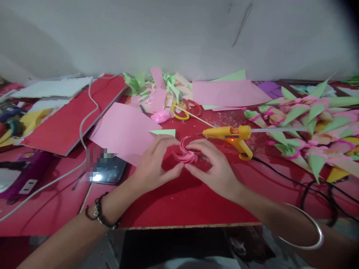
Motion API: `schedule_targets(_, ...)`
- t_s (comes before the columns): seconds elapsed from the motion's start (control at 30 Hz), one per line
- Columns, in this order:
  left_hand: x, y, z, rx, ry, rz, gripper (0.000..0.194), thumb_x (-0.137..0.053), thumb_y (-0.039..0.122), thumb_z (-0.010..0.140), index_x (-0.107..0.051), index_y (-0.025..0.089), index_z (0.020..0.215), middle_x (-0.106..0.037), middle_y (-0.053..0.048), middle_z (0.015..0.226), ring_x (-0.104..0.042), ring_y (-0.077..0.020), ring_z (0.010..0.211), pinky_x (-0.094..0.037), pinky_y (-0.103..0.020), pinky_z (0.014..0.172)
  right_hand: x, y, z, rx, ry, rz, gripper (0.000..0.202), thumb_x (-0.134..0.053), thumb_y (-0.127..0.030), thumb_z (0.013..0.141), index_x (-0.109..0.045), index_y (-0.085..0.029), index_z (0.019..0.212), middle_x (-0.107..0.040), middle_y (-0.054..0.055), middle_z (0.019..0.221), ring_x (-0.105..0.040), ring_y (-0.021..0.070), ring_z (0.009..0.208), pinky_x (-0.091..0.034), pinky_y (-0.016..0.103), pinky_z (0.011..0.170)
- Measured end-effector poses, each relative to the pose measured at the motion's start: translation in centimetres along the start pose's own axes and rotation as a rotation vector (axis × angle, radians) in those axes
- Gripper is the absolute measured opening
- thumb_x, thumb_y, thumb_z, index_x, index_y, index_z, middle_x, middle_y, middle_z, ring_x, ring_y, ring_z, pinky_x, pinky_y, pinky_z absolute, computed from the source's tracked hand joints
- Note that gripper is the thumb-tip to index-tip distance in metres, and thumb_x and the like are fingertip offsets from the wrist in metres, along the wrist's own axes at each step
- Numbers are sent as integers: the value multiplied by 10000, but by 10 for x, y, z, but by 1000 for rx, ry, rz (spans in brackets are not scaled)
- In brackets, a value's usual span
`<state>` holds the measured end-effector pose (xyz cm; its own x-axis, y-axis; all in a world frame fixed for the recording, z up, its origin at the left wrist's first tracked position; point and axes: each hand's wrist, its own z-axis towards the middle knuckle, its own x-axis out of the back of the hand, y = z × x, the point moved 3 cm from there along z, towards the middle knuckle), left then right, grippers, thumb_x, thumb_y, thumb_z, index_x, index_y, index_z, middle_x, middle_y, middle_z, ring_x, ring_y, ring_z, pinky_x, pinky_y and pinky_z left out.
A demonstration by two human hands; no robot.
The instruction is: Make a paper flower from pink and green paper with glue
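Between my two hands is a curled pink paper piece [188, 156], cut into thin strips like a fringe. My left hand [157, 160] curves round its left side, thumb and fingertips at the paper. On the other side my right hand [214, 164] pinches it near the lower edge with the thumb, fingers bent over the top. A yellow glue gun [228, 132] with a glowing orange light lies just beyond my right hand, a clear glue stick [275, 129] in its back. Past my left hand lie a pale green paper scrap [164, 132] and a pink paper sheet [123, 129].
Paper flowers [311, 127] crowd the right side. Scissors [181, 111] with yellow handles, a pink packet [160, 116] and paper scraps [157, 89] lie at the back. A phone [110, 171], a white cable [84, 127] and a purple power strip [26, 175] are left. The glue gun's black cord [283, 175] runs right.
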<state>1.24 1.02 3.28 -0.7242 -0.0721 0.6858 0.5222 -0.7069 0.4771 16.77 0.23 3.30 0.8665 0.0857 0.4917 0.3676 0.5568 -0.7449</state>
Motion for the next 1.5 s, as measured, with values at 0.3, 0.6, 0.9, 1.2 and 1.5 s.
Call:
schedule_targets(0.3, -10, -1, -2, 16, -173, -157, 719, -613, 290, 727, -195, 230, 1308, -324, -133, 1310, -305, -248, 1232, -311, -456, 1002, -5, 3, -2, -70, -64, 80, 216, -598, -246, 748, -518, -218, 947, -565, 34, 919, -561, 161, 845, -484, 292, 737)
schedule_targets(0.6, -18, -7, -8, 141, -222, -217, 770, -594, 106, 690, -172, 245, 1319, -479, -97, 1189, -503, -204, 1065, -455, -343, 859, -6, 2, -1, -54, -79, -14, 217, -619, -206, 720, -526, -215, 916, -540, 41, 912, -541, 183, 877, -458, 334, 774)
schedule_targets(0.9, -17, -3, -7, 243, -291, -163, 755, -565, 86, 680, -185, 236, 1315, -594, -62, 1029, -604, -174, 826, -497, -283, 682, -11, 6, -5, -135, -130, 71, 234, -552, -161, 754, -518, -208, 981, -557, 43, 893, -562, 158, 812, -495, 297, 699)
schedule_targets(1.2, -17, 3, -6, 200, -337, -54, 708, -575, 238, 679, -231, 197, 1295, -616, 5, 756, -559, -118, 548, -418, -196, 485, -12, 5, -6, -123, -142, 122, 270, -494, -108, 756, -515, -220, 1001, -610, 30, 944, -597, 142, 845, -504, 283, 740)
schedule_targets(1.5, -20, 3, -8, 228, -341, -229, 739, -582, 128, 685, -186, 178, 1307, -592, -8, 792, -572, -120, 637, -449, -202, 553, -13, -3, -4, -49, -195, 113, 249, -545, -137, 740, -530, -198, 981, -569, 50, 958, -559, 159, 881, -471, 307, 784)
